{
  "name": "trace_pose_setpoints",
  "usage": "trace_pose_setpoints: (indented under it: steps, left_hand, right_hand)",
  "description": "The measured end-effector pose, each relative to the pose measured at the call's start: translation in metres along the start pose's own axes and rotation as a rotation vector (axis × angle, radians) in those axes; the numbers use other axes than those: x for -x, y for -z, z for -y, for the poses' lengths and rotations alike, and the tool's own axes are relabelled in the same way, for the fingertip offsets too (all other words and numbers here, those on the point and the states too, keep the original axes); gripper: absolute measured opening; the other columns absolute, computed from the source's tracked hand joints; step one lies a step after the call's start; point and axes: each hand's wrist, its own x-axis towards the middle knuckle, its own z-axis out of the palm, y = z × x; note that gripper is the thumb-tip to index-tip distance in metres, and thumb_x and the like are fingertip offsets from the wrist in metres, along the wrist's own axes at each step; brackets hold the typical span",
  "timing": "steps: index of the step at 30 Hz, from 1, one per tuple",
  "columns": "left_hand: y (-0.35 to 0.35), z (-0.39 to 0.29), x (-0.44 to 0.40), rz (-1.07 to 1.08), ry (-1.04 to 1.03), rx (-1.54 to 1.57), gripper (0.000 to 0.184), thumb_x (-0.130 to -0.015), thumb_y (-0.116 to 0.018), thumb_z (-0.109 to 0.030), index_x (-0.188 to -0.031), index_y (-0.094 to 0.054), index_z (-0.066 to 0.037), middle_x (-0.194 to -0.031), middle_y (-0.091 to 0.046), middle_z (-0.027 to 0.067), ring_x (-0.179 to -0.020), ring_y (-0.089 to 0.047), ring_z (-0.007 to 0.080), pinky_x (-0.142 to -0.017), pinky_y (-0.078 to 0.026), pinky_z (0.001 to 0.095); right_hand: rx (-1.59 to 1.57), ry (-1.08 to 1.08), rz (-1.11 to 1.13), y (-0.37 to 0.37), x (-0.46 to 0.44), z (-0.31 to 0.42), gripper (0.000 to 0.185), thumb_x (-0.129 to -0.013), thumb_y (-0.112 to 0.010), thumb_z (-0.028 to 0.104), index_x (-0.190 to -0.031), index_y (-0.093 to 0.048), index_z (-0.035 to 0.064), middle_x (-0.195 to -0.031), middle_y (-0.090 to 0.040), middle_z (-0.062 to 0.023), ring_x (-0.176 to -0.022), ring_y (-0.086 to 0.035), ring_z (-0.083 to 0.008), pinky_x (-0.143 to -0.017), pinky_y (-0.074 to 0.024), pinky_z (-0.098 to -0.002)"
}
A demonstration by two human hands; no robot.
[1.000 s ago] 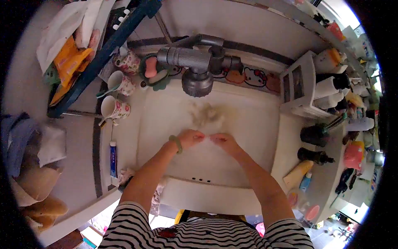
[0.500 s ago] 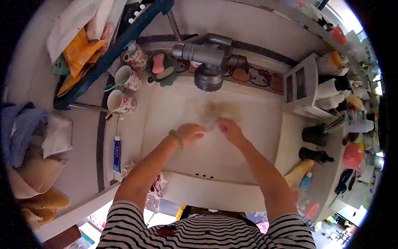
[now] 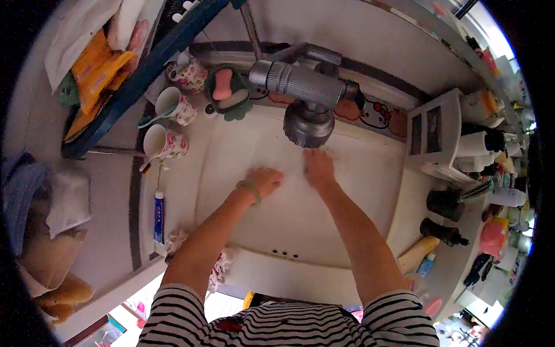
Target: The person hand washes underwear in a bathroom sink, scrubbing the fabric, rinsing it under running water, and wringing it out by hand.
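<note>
My left hand (image 3: 266,181), with a pale green bangle (image 3: 250,192) on its wrist, hovers over the white sink basin (image 3: 289,225). Its fingers are curled closed, and whatever they may hold is hidden. Just below the dark metal faucet (image 3: 310,124), my right hand (image 3: 319,168) reaches forward with fingers stretched out, slightly blurred. I see nothing in it. The two hands are apart, side by side. No stream of water can be made out clearly.
Floral mugs (image 3: 166,142) line the left ledge above a toothpaste tube (image 3: 159,217). A green soap dish (image 3: 234,110) holds pink soap (image 3: 222,84). On the right stand a small white cabinet (image 3: 435,130) and dark bottles (image 3: 442,231). A blue shelf bar (image 3: 156,75) crosses the upper left.
My right hand has moved up to just below the faucet. The left hand has moved slightly left, still curled. The brownish patch in the basin no longer shows. The view has shifted a little.
</note>
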Motion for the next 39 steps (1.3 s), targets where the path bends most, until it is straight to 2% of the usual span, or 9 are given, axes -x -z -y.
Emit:
trace_pose_setpoints:
  steps: [2, 4, 12, 15, 18, 23, 31, 35, 39]
  left_hand:
    - [-0.002, 0.002, 0.001, -0.115, -0.083, 0.04, 0.022, -0.081, -0.049, -0.025, -0.1, -0.056, -0.016, -0.1, -0.058, 0.0084, -0.099, -0.051, 0.0297, -0.083, -0.036, 0.0497]
    - [0.012, -0.006, 0.003, -0.024, -0.026, 0.054, 0.021, -0.081, -0.049, -0.025, -0.098, -0.056, -0.016, -0.1, -0.058, 0.0086, -0.098, -0.052, 0.0301, -0.083, -0.036, 0.0499]
    - [0.024, -0.019, 0.002, -0.013, -0.031, -0.085, 0.028, -0.08, -0.052, -0.027, -0.104, -0.057, -0.013, -0.095, -0.061, 0.0107, -0.087, -0.057, 0.0296, -0.075, -0.045, 0.0419]
    - [0.022, -0.014, 0.004, -0.06, -0.059, -0.016, 0.026, -0.081, -0.05, -0.027, -0.1, -0.058, -0.011, -0.092, -0.061, 0.012, -0.085, -0.057, 0.0308, -0.074, -0.045, 0.0423]
    - [0.029, -0.025, -0.005, 0.119, -0.025, -0.154, 0.026, -0.081, -0.046, -0.027, -0.094, -0.058, -0.008, -0.09, -0.06, 0.0136, -0.085, -0.056, 0.0325, -0.075, -0.044, 0.0431]
    - [0.003, 0.011, -0.008, -0.077, -0.115, 0.001, 0.01, -0.075, -0.048, -0.018, -0.074, -0.052, -0.009, -0.076, -0.057, 0.0109, -0.078, -0.055, 0.0319, -0.066, -0.042, 0.0437]
    - [0.037, -0.029, 0.011, -0.138, -0.065, 0.237, 0.028, -0.081, -0.052, -0.021, -0.107, -0.057, -0.011, -0.108, -0.058, 0.0094, -0.099, -0.054, 0.0275, -0.086, -0.042, 0.0352]
    - [0.034, -0.051, 0.02, -0.197, 0.028, 0.276, 0.027, -0.081, -0.053, -0.022, -0.105, -0.058, -0.01, -0.108, -0.058, 0.0089, -0.1, -0.053, 0.0272, -0.086, -0.042, 0.0353]
    - [0.022, -0.073, 0.044, -0.225, 0.01, 0.355, 0.027, -0.081, -0.053, -0.023, -0.105, -0.058, -0.013, -0.108, -0.058, 0.0073, -0.101, -0.053, 0.0261, -0.085, -0.042, 0.0346]
  right_hand:
    - [0.021, -0.025, 0.046, 0.001, -0.009, 0.003, 0.022, -0.072, -0.051, 0.009, -0.093, -0.052, 0.0058, -0.088, -0.057, -0.0144, -0.079, -0.057, -0.0333, -0.065, -0.0462, -0.0426]
    - [-0.098, -0.155, 0.35, 0.005, -0.021, 0.006, 0.03, -0.074, -0.051, 0.013, -0.103, -0.052, 0.0061, -0.095, -0.058, -0.0179, -0.092, -0.056, -0.032, -0.082, -0.0417, -0.0469]
    - [-0.057, -0.094, 0.281, -0.002, -0.035, 0.005, 0.02, -0.076, -0.051, 0.013, -0.092, -0.059, 0.0049, -0.086, -0.062, -0.0156, -0.082, -0.061, -0.0306, -0.068, -0.0485, -0.0447]
    - [-0.001, -0.032, 0.305, 0.001, -0.034, 0.009, 0.018, -0.076, -0.05, 0.012, -0.091, -0.058, 0.0058, -0.084, -0.062, -0.0147, -0.08, -0.061, -0.0304, -0.066, -0.0486, -0.043]
    - [0.021, -0.019, 0.358, -0.001, -0.03, 0.008, 0.017, -0.077, -0.048, 0.012, -0.09, -0.056, 0.0057, -0.086, -0.061, -0.0148, -0.08, -0.06, -0.03, -0.064, -0.0485, -0.0414]
    - [0.015, -0.023, 0.298, 0.029, -0.02, 0.024, 0.014, -0.078, -0.047, 0.011, -0.085, -0.057, 0.0045, -0.084, -0.062, -0.0143, -0.08, -0.061, -0.0293, -0.062, -0.049, -0.0402]
    - [-0.18, -0.251, 0.213, 0.058, 0.0, 0.026, 0.012, -0.079, -0.046, 0.012, -0.085, -0.054, 0.0063, -0.085, -0.06, -0.0115, -0.081, -0.059, -0.0284, -0.065, -0.0481, -0.0399]
    - [-0.328, -0.254, 0.073, 0.064, 0.048, 0.02, 0.018, -0.079, -0.047, 0.013, -0.094, -0.054, 0.007, -0.096, -0.057, -0.0133, -0.091, -0.055, -0.03, -0.077, -0.0458, -0.0406]
    - [-0.365, -0.366, 0.26, 0.09, 0.094, 0.016, 0.02, -0.079, -0.046, 0.013, -0.096, -0.054, 0.0085, -0.096, -0.056, -0.0136, -0.094, -0.054, -0.0304, -0.08, -0.0451, -0.0409]
